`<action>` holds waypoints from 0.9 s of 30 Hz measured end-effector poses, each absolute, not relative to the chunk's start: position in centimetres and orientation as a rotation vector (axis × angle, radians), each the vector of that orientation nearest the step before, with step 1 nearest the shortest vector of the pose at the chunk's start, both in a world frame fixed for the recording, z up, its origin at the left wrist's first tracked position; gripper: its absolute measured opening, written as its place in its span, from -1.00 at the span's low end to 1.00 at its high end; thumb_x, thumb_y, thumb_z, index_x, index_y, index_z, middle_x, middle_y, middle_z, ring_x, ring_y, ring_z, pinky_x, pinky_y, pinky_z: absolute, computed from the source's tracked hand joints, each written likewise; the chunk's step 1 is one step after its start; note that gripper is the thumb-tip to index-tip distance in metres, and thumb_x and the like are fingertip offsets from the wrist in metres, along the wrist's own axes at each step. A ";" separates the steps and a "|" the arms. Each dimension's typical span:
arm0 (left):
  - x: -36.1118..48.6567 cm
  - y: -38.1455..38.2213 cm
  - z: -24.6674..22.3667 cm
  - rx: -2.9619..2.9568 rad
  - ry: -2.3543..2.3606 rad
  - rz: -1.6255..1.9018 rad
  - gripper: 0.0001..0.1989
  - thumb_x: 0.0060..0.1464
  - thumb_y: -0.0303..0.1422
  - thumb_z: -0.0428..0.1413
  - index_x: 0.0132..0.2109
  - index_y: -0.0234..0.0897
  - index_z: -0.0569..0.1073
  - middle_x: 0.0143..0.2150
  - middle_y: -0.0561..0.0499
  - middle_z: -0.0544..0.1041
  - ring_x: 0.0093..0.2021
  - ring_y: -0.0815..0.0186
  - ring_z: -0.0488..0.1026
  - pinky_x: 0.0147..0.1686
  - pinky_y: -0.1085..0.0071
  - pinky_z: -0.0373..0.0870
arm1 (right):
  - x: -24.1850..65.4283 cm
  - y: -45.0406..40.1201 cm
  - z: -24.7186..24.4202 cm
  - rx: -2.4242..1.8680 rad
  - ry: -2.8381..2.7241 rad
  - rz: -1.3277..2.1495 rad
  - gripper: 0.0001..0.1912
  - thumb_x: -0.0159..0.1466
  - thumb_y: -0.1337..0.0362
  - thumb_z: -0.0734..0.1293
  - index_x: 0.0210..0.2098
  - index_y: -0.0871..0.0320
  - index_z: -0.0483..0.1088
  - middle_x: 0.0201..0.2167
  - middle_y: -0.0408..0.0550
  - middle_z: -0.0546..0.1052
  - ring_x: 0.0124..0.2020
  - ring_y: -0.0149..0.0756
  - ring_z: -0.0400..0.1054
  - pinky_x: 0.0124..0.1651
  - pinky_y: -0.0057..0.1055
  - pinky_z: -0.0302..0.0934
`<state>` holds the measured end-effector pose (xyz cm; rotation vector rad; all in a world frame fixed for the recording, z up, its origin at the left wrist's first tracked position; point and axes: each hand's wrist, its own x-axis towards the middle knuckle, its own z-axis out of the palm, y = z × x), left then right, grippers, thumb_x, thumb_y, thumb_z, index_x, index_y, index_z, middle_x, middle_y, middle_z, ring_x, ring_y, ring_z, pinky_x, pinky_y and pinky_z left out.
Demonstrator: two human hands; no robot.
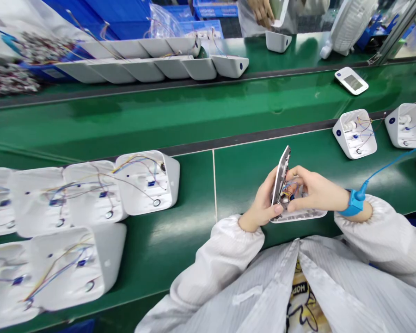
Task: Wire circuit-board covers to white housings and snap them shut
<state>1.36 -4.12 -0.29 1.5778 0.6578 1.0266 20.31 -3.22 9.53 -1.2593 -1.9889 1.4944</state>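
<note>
In front of my body, my left hand [262, 203] grips a thin panel [280, 178] with a white edge, tilted nearly upright, its inner side facing right. My right hand [310, 188] is curled over a white housing [312, 214], its fingers and thumb closed round thin coloured wires [291, 188] between the panel and the housing. Those fingers hide most of the housing's inside, and the exact grip on the wires is partly covered. On my right wrist is a blue strap [356, 202] with a blue cord.
Open white housings [149, 185] with loose wires stand in rows at the left. Others [355, 134] stand at the right, below a white panel with a screen [352, 81]. More housings [229, 66] line the far shelf. Across the bench, a co-worker's hand [261, 11] holds a white part.
</note>
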 end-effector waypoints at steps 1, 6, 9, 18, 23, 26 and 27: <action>1.4 -4.2 -0.3 1.539 0.627 1.044 0.03 -0.06 0.32 0.02 0.41 -0.14 -0.02 0.41 -0.22 0.18 0.34 -0.10 0.22 0.25 -0.03 0.27 | 19.9 -3.5 9.3 -1.346 -1.980 1.460 -0.44 0.03 0.10 0.55 -0.08 0.14 0.31 -0.37 -0.17 0.55 -0.39 -0.34 0.41 -0.30 -0.40 0.25; 1.3 -4.3 -0.2 1.442 0.543 1.072 0.01 -0.05 0.21 0.14 0.40 -0.19 0.04 0.34 -0.25 0.28 0.31 -0.08 0.26 0.30 -0.01 0.19 | 18.4 -4.3 8.5 -1.545 -2.034 1.139 -0.88 0.16 0.31 0.43 -0.29 0.17 0.46 -0.46 -0.17 0.49 -0.44 -0.38 0.34 -0.31 -0.42 0.16; 1.3 -4.2 -0.1 1.429 0.521 1.088 0.00 -0.04 0.18 0.16 0.40 -0.19 0.04 0.36 -0.24 0.26 0.33 -0.07 0.24 0.33 -0.01 0.14 | 18.6 -4.3 8.2 -1.525 -2.028 1.082 -0.90 0.16 0.37 0.39 -0.30 0.16 0.52 -0.40 -0.12 0.47 -0.39 -0.37 0.33 -0.28 -0.40 0.17; 1.4 -4.1 0.4 1.413 0.498 1.079 -0.02 -0.04 0.17 0.18 0.40 -0.16 0.07 0.41 -0.21 0.18 0.37 -0.10 0.18 0.36 -0.02 0.07 | 19.0 -4.4 7.8 -1.424 -1.759 1.394 -0.87 0.19 0.30 0.35 -0.36 0.17 0.55 -0.42 -0.11 0.50 -0.43 -0.38 0.32 -0.35 -0.41 0.19; 1.3 -4.0 0.6 1.436 0.499 1.072 -0.03 -0.03 0.17 0.18 0.40 -0.16 0.07 0.39 -0.21 0.20 0.35 -0.09 0.20 0.35 -0.02 0.09 | 18.7 -4.5 8.3 -1.428 -1.908 1.264 -0.85 0.22 0.30 0.34 -0.47 0.18 0.47 -0.52 -0.17 0.42 -0.47 -0.41 0.26 -0.37 -0.43 0.17; 1.2 -4.0 0.9 1.469 0.484 1.067 -0.03 -0.04 0.15 0.20 0.40 -0.17 0.09 0.38 -0.22 0.22 0.34 -0.09 0.22 0.34 -0.02 0.11 | 19.1 -4.9 8.6 -1.443 -2.120 0.875 -0.86 0.22 0.39 0.31 -0.39 0.17 0.54 -0.35 -0.04 0.49 -0.29 -0.30 0.36 -0.15 -0.32 0.26; 1.2 -3.9 1.0 1.480 0.484 1.065 -0.03 -0.04 0.14 0.20 0.39 -0.17 0.09 0.37 -0.23 0.23 0.34 -0.09 0.23 0.34 -0.03 0.11 | 19.3 -5.1 8.6 -1.455 -2.157 0.789 -0.83 0.22 0.41 0.30 -0.35 0.17 0.56 -0.28 0.00 0.50 -0.24 -0.26 0.37 -0.10 -0.28 0.27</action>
